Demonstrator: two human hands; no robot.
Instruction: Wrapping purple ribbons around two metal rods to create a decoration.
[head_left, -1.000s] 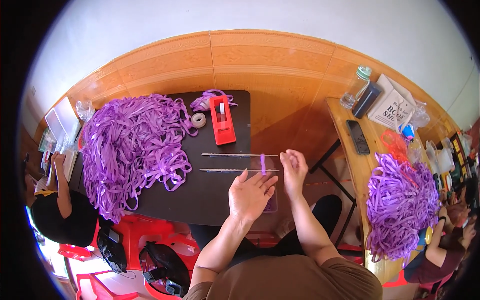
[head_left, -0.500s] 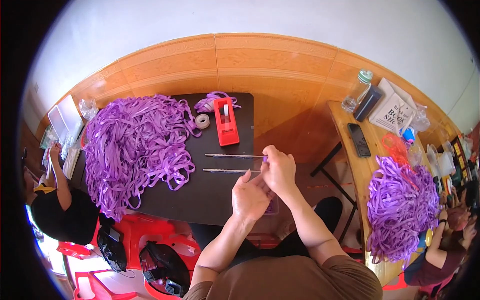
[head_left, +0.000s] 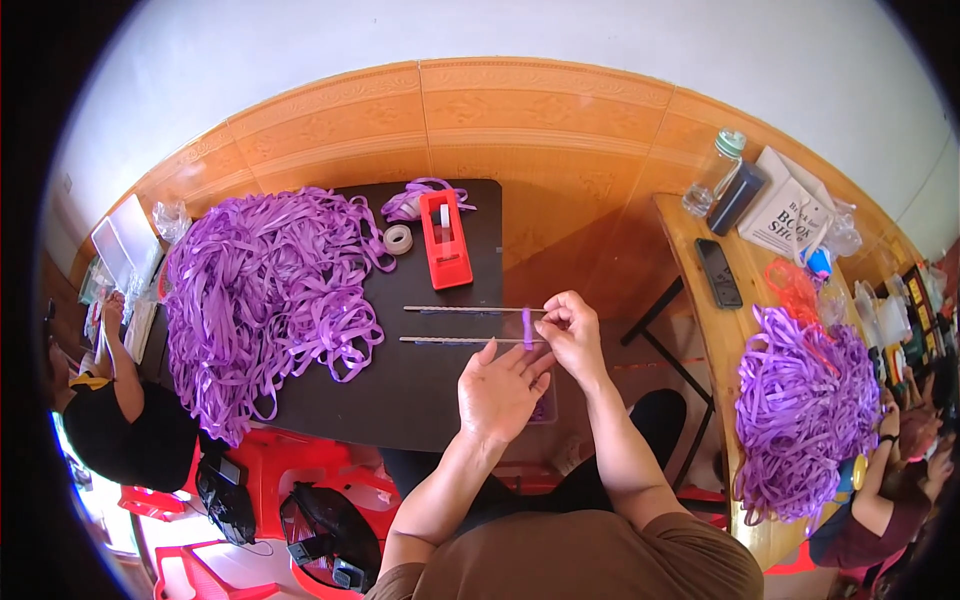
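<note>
Two thin metal rods, an upper rod [head_left: 460, 309] and a lower rod [head_left: 450, 341], lie side by side and stick out past the right edge of the dark table [head_left: 350, 405]. A short purple ribbon [head_left: 527, 328] spans both near their right ends. My right hand [head_left: 574, 338] is closed in a pinch just right of it, apparently on the ribbon; the fingertips partly hide what they grip. Palm up, my left hand [head_left: 497, 396] lies open below the lower rod, its fingers stretched toward the ribbon.
A large heap of purple ribbon [head_left: 270, 290] covers the table's left side. Behind the rods stand a red tape dispenser [head_left: 445, 240] and a tape roll [head_left: 398, 239]. A wooden table [head_left: 685, 235] at right carries a phone [head_left: 717, 272], a bottle [head_left: 715, 175] and more ribbon [head_left: 805, 420]. Other people sit at both sides.
My right hand has shifted slightly right, uncovering the purple ribbon across both rods. My left hand stays palm up below, its fingers a little more spread.
</note>
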